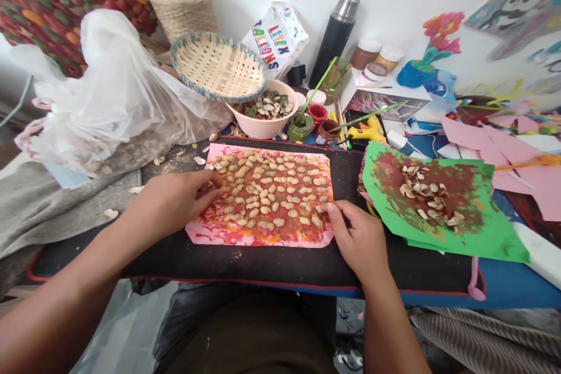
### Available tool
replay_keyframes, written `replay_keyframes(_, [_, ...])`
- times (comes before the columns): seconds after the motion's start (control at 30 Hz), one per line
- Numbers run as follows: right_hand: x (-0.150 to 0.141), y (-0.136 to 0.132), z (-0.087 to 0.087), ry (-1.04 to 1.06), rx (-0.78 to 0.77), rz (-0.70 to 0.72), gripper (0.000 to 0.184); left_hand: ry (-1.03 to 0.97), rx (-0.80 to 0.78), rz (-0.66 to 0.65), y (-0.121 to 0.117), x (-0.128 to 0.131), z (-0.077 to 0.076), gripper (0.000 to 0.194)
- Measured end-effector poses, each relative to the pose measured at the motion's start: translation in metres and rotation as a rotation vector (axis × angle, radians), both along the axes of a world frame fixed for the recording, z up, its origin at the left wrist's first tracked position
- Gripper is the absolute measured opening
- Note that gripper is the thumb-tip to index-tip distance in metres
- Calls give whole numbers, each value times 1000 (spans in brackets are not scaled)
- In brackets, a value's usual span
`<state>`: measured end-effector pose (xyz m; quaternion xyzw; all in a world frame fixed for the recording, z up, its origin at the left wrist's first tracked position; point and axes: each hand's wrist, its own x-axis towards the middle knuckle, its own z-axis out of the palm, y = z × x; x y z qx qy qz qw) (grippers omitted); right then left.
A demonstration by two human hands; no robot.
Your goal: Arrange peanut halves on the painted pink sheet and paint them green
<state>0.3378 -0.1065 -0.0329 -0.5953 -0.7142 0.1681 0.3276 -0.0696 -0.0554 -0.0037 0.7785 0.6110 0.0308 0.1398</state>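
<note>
A pink paper sheet (204,234), smeared with red, orange and brown paint, lies on the black mat. Whole peanuts (264,193) are spread in rough rows over its painted area. Over the sheet's left edge, my left hand (184,196) has its fingers curled together near the peanuts; what they hold, if anything, is hidden. Pale shell pieces (214,168) lie just beyond its index finger. At the right edge, the fingertips of my right hand (359,236) close on a peanut (321,208) at the end of a row.
Brown-painted green paper (495,234) with broken shells lies at right. Behind stand a pink bowl (263,125) of shells, a woven basket (217,67), paint jars (301,127), a yellow glue gun (368,130) and a black flask (335,35). A white plastic bag (114,87) sits left.
</note>
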Motion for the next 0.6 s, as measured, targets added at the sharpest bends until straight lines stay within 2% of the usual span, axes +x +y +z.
replay_keyframes(0.13, [0, 0, 0, 3, -2, 9, 40, 13, -30, -18, 5, 4, 3, 46])
replay_keyframes(0.27, [0, 0, 1, 3, 1, 14, 41, 67, 65, 79, 12, 2, 9, 46])
replay_keyframes(0.33, [0, 0, 1, -2, -2, 8, 42, 119, 86, 87, 19, 2, 11, 46])
replay_keyframes(0.47, [-1, 0, 1, 4, -11, 0, 44, 200, 107, 46, 32, 0, 5, 44])
replay_keyframes(0.6, [-1, -1, 0, 10, -15, -4, 46, 180, 162, 19, 36, -3, -4, 43])
